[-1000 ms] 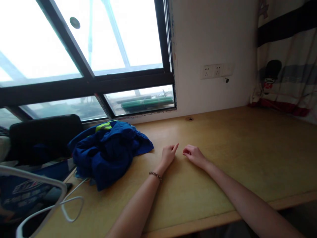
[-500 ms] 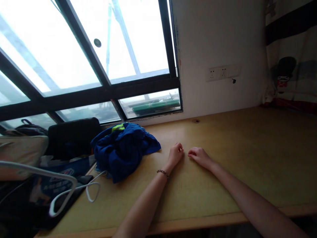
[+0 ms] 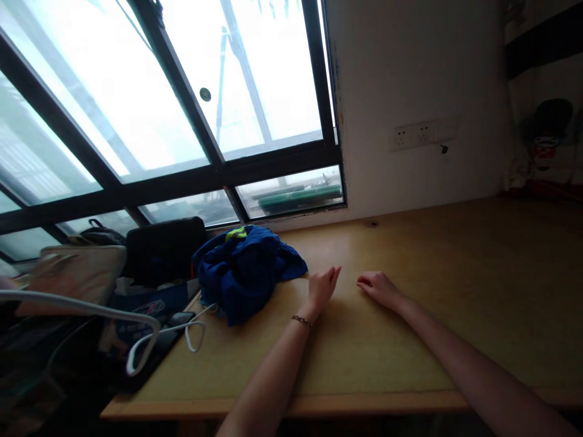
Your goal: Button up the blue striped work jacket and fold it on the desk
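Observation:
My left hand, with a beaded bracelet at the wrist, is over the wooden table. Its fingers are closed, the tips pointing up and to the right, and no object shows in them. Just left of it lies a crumpled blue garment with a yellow-green patch, close to the hand; whether they touch I cannot tell. My right hand rests at the table's middle, fingers curled in and nothing visible inside. A gap of bare tabletop separates the two hands.
At the left are a black bag, a beige bag, a blue printed bag and a white cable. Behind the table are a window and wall sockets. A patterned curtain hangs at right.
The view has turned left, so the scene sits further right. My left hand has shifted toward the blue garment and away from my right hand, its fingers more closed. My right hand stays nearly put.

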{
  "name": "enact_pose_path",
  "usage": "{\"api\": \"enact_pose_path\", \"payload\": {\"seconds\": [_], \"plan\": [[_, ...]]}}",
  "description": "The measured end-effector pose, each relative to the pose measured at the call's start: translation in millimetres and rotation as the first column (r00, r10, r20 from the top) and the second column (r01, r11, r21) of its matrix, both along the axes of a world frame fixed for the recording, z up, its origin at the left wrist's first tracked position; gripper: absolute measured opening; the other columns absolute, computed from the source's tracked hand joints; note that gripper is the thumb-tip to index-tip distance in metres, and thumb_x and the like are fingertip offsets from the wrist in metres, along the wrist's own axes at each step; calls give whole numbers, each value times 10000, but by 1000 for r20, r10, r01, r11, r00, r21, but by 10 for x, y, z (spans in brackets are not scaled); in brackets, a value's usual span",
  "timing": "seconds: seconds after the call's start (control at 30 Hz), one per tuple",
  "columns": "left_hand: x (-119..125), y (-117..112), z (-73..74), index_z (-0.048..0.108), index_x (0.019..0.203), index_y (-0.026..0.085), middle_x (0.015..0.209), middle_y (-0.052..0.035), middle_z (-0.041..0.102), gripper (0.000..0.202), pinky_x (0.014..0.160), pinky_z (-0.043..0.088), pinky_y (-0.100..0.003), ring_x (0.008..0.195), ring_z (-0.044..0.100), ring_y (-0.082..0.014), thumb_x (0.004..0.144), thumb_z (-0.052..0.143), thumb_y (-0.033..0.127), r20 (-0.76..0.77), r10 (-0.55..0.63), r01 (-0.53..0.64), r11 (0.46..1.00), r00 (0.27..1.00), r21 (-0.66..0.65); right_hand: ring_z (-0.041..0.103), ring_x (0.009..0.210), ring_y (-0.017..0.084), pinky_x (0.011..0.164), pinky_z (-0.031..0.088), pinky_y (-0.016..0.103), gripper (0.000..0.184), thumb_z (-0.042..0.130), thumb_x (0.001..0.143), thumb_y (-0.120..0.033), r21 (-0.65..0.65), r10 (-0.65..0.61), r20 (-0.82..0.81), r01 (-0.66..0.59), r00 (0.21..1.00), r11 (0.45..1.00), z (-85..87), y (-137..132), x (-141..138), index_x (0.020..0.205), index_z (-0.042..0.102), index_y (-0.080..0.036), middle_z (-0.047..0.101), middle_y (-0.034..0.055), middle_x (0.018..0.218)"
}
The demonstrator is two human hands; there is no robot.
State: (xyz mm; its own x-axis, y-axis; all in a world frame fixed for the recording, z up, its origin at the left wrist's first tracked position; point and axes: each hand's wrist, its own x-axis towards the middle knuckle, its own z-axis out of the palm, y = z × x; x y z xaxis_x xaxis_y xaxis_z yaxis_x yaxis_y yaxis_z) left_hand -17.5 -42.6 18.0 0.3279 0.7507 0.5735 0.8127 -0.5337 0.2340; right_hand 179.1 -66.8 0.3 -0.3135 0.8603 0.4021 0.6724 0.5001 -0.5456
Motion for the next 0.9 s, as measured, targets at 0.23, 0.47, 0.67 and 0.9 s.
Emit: {"api": "enact_pose_path", "payload": {"seconds": [0.23,0.47,0.67,0.9], "plan": [[-639,364,301,520,888,148,805,-70,551,162,659,398,-253,724,533,-156,845,371,194,194,192,-237,939,962,250,574,710,158,667,413,256,182,478,793,-256,-24,-10,27,11,1000,1000,-13,9,-11,769,643,-181,649,41,764],[-1229,319,172,263,1262,106,1289,-207,248,564,725,463,-342,796,539,-167,770,507,233,423,293,-428,863,858,271,581,713,158,668,416,251,195,473,795,-263,-34,-19,36,20,999,999,12,-7,-29,779,648,-179,656,45,778],[-1380,296,233,33,1359,183,1357,-206,146,814,660,483,-352,769,564,-186,744,548,321,456,426,-542,826,781,157,582,709,159,665,416,251,203,470,795,-274,-46,-23,31,24,999,999,18,-15,-9,784,650,-180,656,45,778],[-1556,389,162,325,1264,150,1029,-121,506,509,732,443,-340,899,526,-226,788,477,245,414,493,-590,794,765,144,581,712,160,667,414,252,208,467,796,-277,-33,-26,41,27,999,999,-7,9,-15,783,650,-179,656,46,774]]}}
